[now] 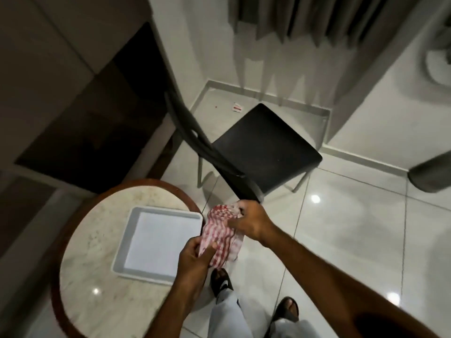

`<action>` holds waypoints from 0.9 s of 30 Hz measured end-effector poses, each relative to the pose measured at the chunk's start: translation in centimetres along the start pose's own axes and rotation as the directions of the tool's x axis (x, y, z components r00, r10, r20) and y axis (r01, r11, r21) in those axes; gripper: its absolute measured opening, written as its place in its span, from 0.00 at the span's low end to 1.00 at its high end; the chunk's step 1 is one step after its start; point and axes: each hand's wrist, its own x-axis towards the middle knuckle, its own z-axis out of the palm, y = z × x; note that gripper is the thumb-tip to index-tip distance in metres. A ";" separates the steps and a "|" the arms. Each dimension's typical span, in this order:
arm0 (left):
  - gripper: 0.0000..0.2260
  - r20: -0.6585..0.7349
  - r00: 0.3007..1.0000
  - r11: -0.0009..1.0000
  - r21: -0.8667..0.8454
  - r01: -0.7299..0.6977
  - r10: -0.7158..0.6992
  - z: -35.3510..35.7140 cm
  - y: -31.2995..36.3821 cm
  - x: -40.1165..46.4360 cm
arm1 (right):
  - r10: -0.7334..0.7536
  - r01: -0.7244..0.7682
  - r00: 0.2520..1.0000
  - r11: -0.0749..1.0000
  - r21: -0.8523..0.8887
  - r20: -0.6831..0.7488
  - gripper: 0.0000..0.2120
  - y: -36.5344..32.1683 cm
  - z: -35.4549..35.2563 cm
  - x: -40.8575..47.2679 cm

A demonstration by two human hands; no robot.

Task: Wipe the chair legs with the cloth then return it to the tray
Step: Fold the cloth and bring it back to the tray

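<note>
Here, cloth [220, 236] between left hand [195, 258], right hand [251, 219]

Red-white checked cloth [220, 236]; black chair [266, 152]; white tray [127, 245].

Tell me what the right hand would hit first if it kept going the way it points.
The right hand, gripping the cloth, points up-left; the chair backrest's near corner seems first in line, though depth is unclear from this single view.
</note>
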 end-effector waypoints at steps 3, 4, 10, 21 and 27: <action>0.10 -0.070 0.995 0.995 -0.074 0.070 -0.075 -2.7 -1.6 2.1 | -0.028 0.027 1.000 0.976 -0.215 0.002 0.18 -1.3 4.0 3.2; 0.11 -0.092 0.992 0.995 -0.071 0.075 -0.082 -3.0 -1.6 2.2 | -0.038 0.034 0.999 0.970 -0.241 -0.010 0.19 -1.0 4.7 3.7; 0.21 -0.179 0.968 0.985 -0.029 0.170 -0.173 -9.0 -6.0 7.3 | 0.035 -0.004 0.998 0.891 -0.454 0.061 0.18 0.8 15.8 10.0; 0.09 -0.061 0.975 0.936 0.275 0.221 -0.213 -11.2 -11.7 12.8 | 0.202 -0.149 0.977 0.875 -0.461 0.069 0.15 4.8 20.8 13.9; 0.20 -0.065 0.997 0.715 0.699 0.021 0.035 -10.9 -7.3 11.2 | -0.030 0.038 0.999 0.893 -0.448 0.026 0.19 0.9 17.3 11.1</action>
